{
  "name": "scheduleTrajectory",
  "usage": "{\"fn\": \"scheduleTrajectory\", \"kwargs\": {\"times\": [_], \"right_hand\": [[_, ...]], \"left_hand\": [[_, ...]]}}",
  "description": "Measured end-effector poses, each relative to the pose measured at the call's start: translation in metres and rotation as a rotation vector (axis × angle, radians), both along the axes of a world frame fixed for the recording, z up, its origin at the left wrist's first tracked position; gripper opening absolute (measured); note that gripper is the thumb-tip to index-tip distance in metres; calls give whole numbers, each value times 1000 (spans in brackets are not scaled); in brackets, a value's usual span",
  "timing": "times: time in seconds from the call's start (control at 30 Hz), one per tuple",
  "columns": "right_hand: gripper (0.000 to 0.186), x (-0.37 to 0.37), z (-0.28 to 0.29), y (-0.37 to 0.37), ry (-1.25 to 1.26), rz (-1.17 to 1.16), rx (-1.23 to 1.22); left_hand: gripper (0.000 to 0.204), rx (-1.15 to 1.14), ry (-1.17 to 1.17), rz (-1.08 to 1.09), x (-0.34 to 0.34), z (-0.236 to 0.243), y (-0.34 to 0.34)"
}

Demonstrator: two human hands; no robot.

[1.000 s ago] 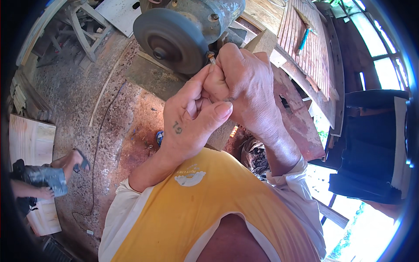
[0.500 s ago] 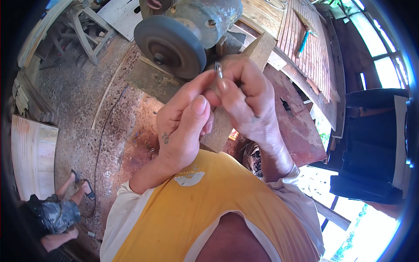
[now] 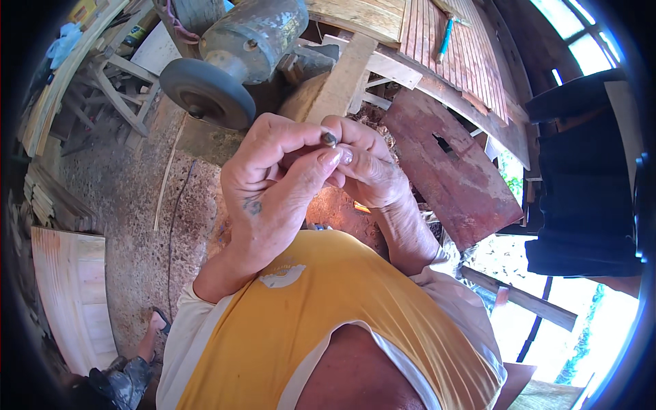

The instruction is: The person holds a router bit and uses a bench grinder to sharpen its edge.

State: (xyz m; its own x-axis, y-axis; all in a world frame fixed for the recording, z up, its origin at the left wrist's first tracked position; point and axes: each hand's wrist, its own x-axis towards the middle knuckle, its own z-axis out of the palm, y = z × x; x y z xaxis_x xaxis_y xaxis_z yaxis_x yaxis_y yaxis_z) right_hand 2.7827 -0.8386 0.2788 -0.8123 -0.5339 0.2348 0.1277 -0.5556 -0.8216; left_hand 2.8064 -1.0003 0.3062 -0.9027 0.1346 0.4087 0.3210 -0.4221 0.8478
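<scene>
Both of my hands meet in front of my chest, around a small metal bit with a dark tip. My left hand pinches it between thumb and forefinger. From the other side, the closed fingers of my right hand hold it too; most of its length is hidden by the fingers. Beyond my left hand is a bench grinder's round grey wheel, apart from both hands. Its worn motor housing extends up and to the right.
A hammer with a teal handle lies on slatted boards at the far right. A reddish panel leans below them. A cable crosses the floor on the left. Another person's leg shows at lower left, near a wooden panel.
My hands have drawn back from the grinder wheel, and the bit is now pinched between both hands' fingertips. The view has shifted, with the grinder now farther left.
</scene>
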Motion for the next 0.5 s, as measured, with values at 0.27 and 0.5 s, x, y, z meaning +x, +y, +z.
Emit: {"fn": "scheduleTrajectory", "kwargs": {"times": [0.27, 0.5], "right_hand": [[32, 4, -10, 0, -45, -49, 9], [27, 2, -6, -3, 21, -50, 26]], "left_hand": [[7, 3, -27, 44, 1, -6, 6], [6, -4, 13, 75, 5, -2, 2]]}}
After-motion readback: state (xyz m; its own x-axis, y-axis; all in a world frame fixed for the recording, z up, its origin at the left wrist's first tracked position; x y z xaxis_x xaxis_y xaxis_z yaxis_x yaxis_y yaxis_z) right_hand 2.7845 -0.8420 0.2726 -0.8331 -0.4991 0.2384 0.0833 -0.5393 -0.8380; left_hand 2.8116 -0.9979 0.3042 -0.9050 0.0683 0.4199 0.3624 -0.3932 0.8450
